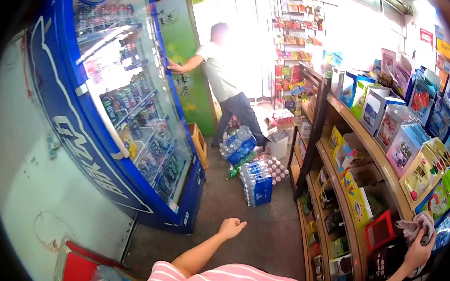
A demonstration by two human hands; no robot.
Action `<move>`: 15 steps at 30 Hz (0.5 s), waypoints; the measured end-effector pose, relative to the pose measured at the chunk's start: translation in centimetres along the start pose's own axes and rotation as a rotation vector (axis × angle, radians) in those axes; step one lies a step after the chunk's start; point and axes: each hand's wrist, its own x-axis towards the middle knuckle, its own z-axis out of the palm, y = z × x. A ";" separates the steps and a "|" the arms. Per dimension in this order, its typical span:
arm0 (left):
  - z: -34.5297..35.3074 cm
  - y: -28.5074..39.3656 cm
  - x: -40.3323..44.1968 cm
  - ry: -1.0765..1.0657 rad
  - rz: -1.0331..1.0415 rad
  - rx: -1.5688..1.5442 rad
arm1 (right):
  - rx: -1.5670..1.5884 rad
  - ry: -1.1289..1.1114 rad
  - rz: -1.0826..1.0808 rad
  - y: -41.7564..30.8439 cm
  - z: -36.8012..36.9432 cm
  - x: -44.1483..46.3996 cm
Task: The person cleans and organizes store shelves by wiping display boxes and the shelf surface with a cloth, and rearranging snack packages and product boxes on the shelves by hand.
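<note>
My left hand [232,227] is held out over the dark floor in front of my striped shirt. Its fingers are curled in, and nothing shows in them. At the lower right, my right hand [420,248] grips a crumpled greyish-pink cloth [416,228]. The cloth is beside the upper shelf board [368,137], close to a row of snack bags, among them a cream pouch [427,172] and a green bag [442,195]. Below and left of the cloth, a red-framed box [379,231] sits on a lower shelf.
A blue glass-door drinks fridge [184,215] stands at left. Shrink-wrapped bottle packs [257,182] lie on the aisle floor ahead. Beyond them another person [223,71] reaches one hand to the fridge's edge. A wooden stool [198,144] is behind the fridge; a red board [86,272] leans at lower left.
</note>
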 end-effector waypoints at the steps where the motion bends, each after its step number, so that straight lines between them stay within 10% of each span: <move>1: 0.9 -0.9 0.2 -0.027 0.004 -0.008 | 0.011 0.089 -0.064 -0.1 0.4 -0.2; 11: 6.5 -21.2 -5.9 -0.928 -0.313 0.613 | 0.008 0.207 -0.304 0.8 -0.1 -0.9; 15: 2.0 -21.6 -8.0 -0.721 -0.331 0.567 | 0.072 0.240 -0.436 2.2 0.9 -0.5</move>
